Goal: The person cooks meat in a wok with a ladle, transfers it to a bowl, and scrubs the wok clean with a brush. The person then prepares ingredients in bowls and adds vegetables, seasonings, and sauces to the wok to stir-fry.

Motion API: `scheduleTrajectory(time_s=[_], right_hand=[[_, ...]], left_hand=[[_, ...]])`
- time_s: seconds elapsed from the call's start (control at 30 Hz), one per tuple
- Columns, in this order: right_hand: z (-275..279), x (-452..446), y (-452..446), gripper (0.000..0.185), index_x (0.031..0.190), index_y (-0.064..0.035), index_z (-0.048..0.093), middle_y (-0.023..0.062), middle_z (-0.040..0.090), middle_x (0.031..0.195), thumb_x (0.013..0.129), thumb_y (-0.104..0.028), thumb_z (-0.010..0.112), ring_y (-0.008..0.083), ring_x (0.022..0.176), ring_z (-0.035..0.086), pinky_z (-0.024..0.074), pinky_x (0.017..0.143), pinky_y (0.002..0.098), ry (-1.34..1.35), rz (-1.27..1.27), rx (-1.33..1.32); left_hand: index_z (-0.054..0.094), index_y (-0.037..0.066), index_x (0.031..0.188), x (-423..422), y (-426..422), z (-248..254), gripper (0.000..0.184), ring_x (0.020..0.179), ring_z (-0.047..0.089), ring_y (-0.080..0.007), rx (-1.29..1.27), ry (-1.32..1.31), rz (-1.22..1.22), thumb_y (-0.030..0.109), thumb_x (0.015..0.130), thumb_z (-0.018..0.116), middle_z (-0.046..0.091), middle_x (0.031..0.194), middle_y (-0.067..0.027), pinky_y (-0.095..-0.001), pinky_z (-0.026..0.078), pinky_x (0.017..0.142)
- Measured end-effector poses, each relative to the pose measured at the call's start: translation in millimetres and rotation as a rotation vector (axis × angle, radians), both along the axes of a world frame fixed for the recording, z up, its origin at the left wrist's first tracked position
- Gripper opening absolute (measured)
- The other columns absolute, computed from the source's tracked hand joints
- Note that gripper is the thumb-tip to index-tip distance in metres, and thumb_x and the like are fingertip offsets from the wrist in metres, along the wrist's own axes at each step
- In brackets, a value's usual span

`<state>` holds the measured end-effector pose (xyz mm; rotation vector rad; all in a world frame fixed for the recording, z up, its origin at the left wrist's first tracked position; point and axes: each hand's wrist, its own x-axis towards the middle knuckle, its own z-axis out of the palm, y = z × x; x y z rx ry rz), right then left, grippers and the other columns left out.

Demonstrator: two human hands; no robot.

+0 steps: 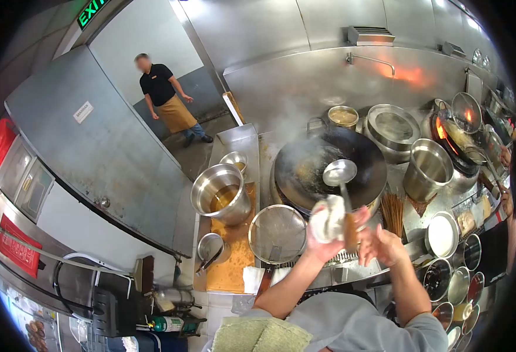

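My left hand [321,249] holds a bunched white cloth [327,220], blurred by motion. A metal ladle [340,172] with a wooden handle stands out over the black wok [363,149]. Its handle crosses beside my left hand's fingers; whether they grip it I cannot tell. My right hand [387,245] is just right of the handle's lower end, fingers apart, and nothing shows in it. Steam rises from the wok, which has a little pale food or liquid at its bottom. A round mesh strainer [277,233] lies left of my left hand.
A steel pot [220,193] with brown liquid stands at left, near a small pan [211,247]. On the right are a tall steel pot [428,170], a bamboo brush [393,214], several seasoning bowls and a flaming second wok [454,132]. A person [167,97] stands in the doorway.
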<state>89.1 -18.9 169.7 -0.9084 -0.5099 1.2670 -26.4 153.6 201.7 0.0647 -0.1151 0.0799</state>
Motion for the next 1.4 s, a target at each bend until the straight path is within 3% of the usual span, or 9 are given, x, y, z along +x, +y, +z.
scheduleTrajectory(time_s=[0.13, 0.23, 0.4, 0.47, 0.7, 0.8, 0.97, 1.1, 1.4], right_hand=[[-96, 68, -45, 0.055, 0.108, -0.0004, 0.062, 0.0217, 0.066, 0.085, 0.089, -0.052, 0.056, 0.0378, 0.083, 0.067, 0.0547, 0.072, 0.0431, -1.661, -0.372, -0.814], [-153, 88, -94, 0.086, 0.134, -0.0012, 0.041, 0.0264, 0.065, 0.097, 0.071, -0.048, 0.076, 0.0393, 0.096, 0.064, 0.0501, 0.085, 0.0465, -1.638, -0.05, -1.25], [-195, 96, -113, 0.084, 0.144, 0.0026, 0.028, 0.027, 0.058, 0.122, 0.073, -0.017, 0.068, 0.0413, 0.109, 0.058, 0.0464, 0.094, 0.042, -1.087, -0.407, -0.91], [-276, 118, -137, 0.078, 0.142, 0.0042, 0.032, 0.0248, 0.061, 0.117, 0.073, -0.014, 0.066, 0.0381, 0.104, 0.061, 0.0471, 0.092, 0.0397, -1.034, -0.693, -0.63], [-59, 62, -125, 0.076, 0.138, -0.0023, 0.036, 0.0085, 0.057, 0.082, 0.072, -0.033, 0.056, 0.0159, 0.061, 0.058, 0.045, 0.044, 0.0257, -0.362, -0.807, -0.183], [2, 78, -82, 0.09, 0.146, -0.0028, 0.028, 0.0105, 0.056, 0.095, 0.069, -0.038, 0.058, 0.0154, 0.067, 0.058, 0.0452, 0.047, 0.0233, -0.574, -0.593, -0.117], [63, 120, 37, 0.065, 0.139, -0.0101, 0.047, 0.0188, 0.058, 0.129, 0.079, -0.026, 0.068, 0.0324, 0.106, 0.064, 0.0472, 0.095, 0.0398, -1.318, -0.185, -0.164], [26, 146, 127, 0.056, 0.133, -0.0168, 0.055, 0.021, 0.063, 0.116, 0.078, -0.025, 0.064, 0.0386, 0.104, 0.062, 0.0488, 0.094, 0.0434, -1.866, 0.326, -0.649], [46, 177, 123, 0.048, 0.123, -0.0161, 0.061, 0.0082, 0.067, 0.11, 0.075, -0.018, 0.058, 0.0277, 0.101, 0.065, 0.0536, 0.085, 0.0399, -2.279, 0.32, -0.704]], left_hand=[[0.056, -0.003, 0.115, -34, 52, -42, 0.046, 0.085, 0.048, -0.0197, -0.613, -0.047, -0.036, 0.033, 0.087, 0.061, 0.042, 0.097, -0.0123, -0.0322, 0.046, 0.079], [0.053, -0.004, 0.114, -77, 76, -21, 0.042, 0.078, 0.05, -0.0175, -0.135, 0.194, 0.024, 0.029, 0.089, 0.06, 0.047, 0.099, -0.0132, -0.0304, 0.047, 0.069], [0.057, 0.004, 0.117, -77, 60, -54, 0.039, 0.089, 0.062, -0.0134, 1.208, 0.688, 0.155, 0.027, 0.087, 0.068, 0.064, 0.099, -0.0038, -0.029, 0.051, 0.074], [0.058, 0.003, 0.114, -72, 46, -50, 0.036, 0.082, 0.063, -0.0143, 1.082, 0.67, 0.26, 0.024, 0.087, 0.069, 0.065, 0.096, -0.0044, -0.0291, 0.052, 0.067], [0.052, -0.003, 0.117, -67, 37, -33, 0.047, 0.076, 0.055, -0.0202, 0.5, 0.447, 0.117, 0.036, 0.092, 0.055, 0.056, 0.095, -0.0153, -0.0333, 0.047, 0.063], [0.052, -0.001, 0.118, -63, 19, -18, 0.047, 0.077, 0.055, -0.022, 0.077, 0.212, 0.068, 0.039, 0.094, 0.051, 0.058, 0.097, -0.0155, -0.0341, 0.049, 0.071], [0.051, -0.006, 0.11, -53, 3, 12, 0.049, 0.084, 0.044, -0.0178, -0.454, 0.1, 0.119, 0.02, 0.075, 0.072, 0.036, 0.098, -0.0103, -0.0291, 0.045, 0.076], [0.053, -0.007, 0.104, -48, 4, 14, 0.042, 0.081, 0.044, -0.0168, -0.572, 0.091, 0.171, 0.019, 0.075, 0.07, 0.035, 0.094, -0.0093, -0.0286, 0.046, 0.072], [0.05, -0.006, 0.111, -56, 40, -3, 0.046, 0.077, 0.044, -0.0159, -0.369, 0.274, 0.058, 0.028, 0.083, 0.063, 0.04, 0.092, -0.0089, -0.0266, 0.045, 0.065]])
